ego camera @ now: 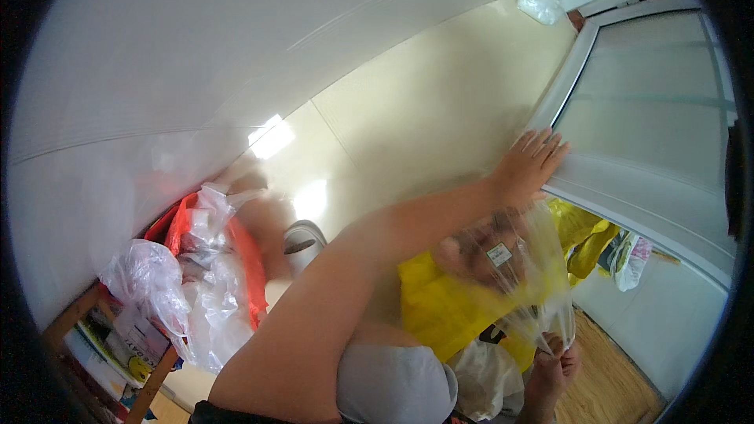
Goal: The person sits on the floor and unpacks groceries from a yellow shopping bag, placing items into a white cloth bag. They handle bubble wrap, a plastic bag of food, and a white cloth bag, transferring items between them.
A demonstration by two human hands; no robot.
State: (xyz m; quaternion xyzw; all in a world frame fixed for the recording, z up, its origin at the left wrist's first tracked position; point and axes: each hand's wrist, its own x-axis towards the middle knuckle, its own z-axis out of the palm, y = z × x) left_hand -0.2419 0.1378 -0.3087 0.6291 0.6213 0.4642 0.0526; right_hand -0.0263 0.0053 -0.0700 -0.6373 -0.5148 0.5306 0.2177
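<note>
My left hand (530, 165) is stretched out with its fingers apart, at the edge of a white-framed door with frosted glass (648, 88). Below its wrist a clear plastic bag (545, 282) spans down to my right hand (555, 356), whose fingers pinch the gathered film. A small white printed label (499, 254) is on the bag. Brownish rounded shapes show through the film; what they are, I cannot tell. Behind and beside the clear bag lies a yellow bag (430, 300), with a whitish plastic bag (486, 374) below it.
At left, clear plastic bags (218, 294) bulge from a red bag (254, 271), above a wooden-framed rack (150, 386) with packets. A light slipper (303, 244) is on the tiled floor (412, 106). More yellow bags (580, 235) hang by the door; a clear bag (541, 3) lies in the far corner.
</note>
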